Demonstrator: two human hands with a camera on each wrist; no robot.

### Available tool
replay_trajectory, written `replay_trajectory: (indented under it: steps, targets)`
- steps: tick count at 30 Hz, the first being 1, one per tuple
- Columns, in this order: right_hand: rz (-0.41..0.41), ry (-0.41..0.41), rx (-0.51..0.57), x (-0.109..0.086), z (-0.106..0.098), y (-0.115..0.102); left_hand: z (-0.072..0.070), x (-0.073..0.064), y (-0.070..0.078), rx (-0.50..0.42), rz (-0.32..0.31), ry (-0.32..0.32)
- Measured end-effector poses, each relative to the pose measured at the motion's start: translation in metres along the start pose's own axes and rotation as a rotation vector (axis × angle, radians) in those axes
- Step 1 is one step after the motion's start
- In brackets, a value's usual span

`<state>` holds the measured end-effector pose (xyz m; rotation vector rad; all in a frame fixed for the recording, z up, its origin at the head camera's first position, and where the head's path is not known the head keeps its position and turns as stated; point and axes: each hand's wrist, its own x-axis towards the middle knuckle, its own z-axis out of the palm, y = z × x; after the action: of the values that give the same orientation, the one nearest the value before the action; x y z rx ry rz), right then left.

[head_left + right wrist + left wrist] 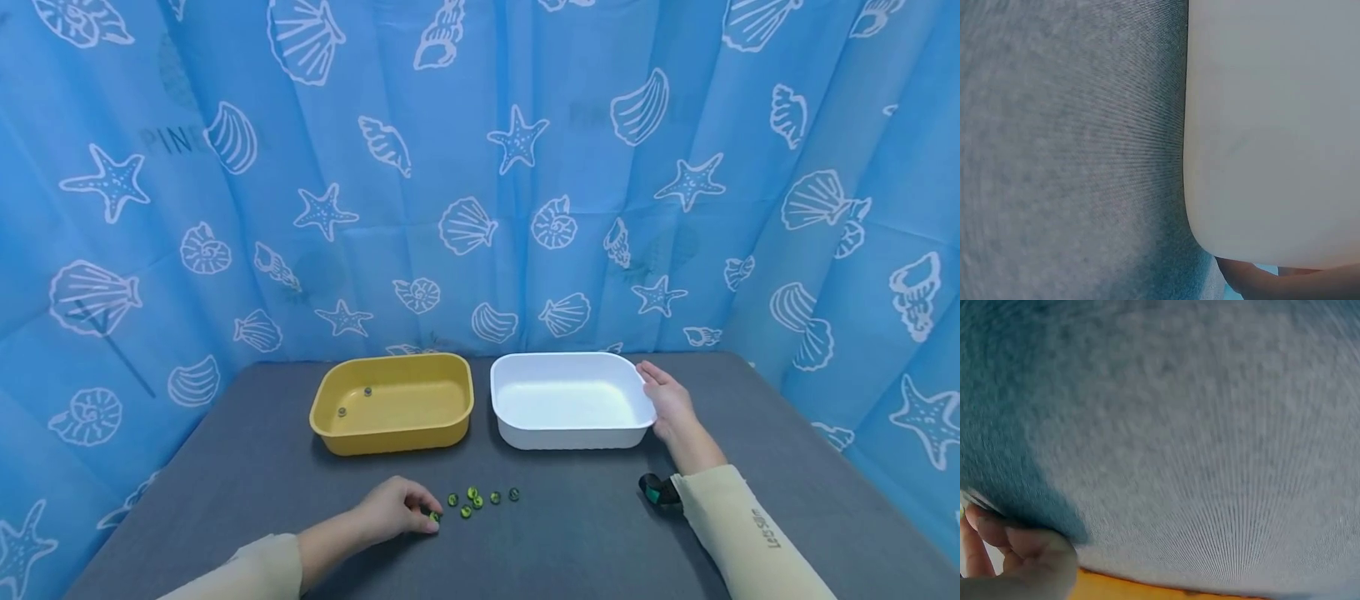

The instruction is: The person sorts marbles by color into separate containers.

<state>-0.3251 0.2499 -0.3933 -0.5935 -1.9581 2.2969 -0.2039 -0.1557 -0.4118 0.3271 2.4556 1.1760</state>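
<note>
Pinching green piece (434, 517), partly hidden, seemingly round

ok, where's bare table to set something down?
On the grey fabric-covered table: right of the small round green pieces, up to the cream right sleeve; and left of the yellow rounded-rectangular tub, toward the blue shell-print curtain. Crowded: around the left hand and pieces, the narrow gap between that tub and the white rounded-rectangular tub, and the latter's right end, at the right hand.

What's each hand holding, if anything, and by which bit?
The left hand pinches a small green piece; which part is too small to tell. The right hand touches the white tub at its right end.
</note>
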Motion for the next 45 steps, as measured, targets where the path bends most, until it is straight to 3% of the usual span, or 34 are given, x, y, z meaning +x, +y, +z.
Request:
replay_trajectory:
  steps: [8,21,28,38,45]
  targets:
    - [-0.001,0.011,-0.029,0.0,0.001,0.001,-0.005,0.007,0.016,-0.105,0.128,0.035]
    - [0.001,0.024,-0.049,0.001,0.0,0.003,-0.002,0.035,0.055,-0.115,0.164,0.125]
    - [0.003,0.023,-0.046,0.002,-0.001,0.001,0.003,0.06,0.071,-0.174,0.149,0.153]
    - [-0.011,0.06,-0.051,-0.003,0.0,-0.002,0.017,0.089,0.093,-0.169,0.247,0.271]
    - [0.005,0.033,-0.051,-0.004,0.002,-0.001,0.026,0.103,0.106,-0.171,0.301,0.271]
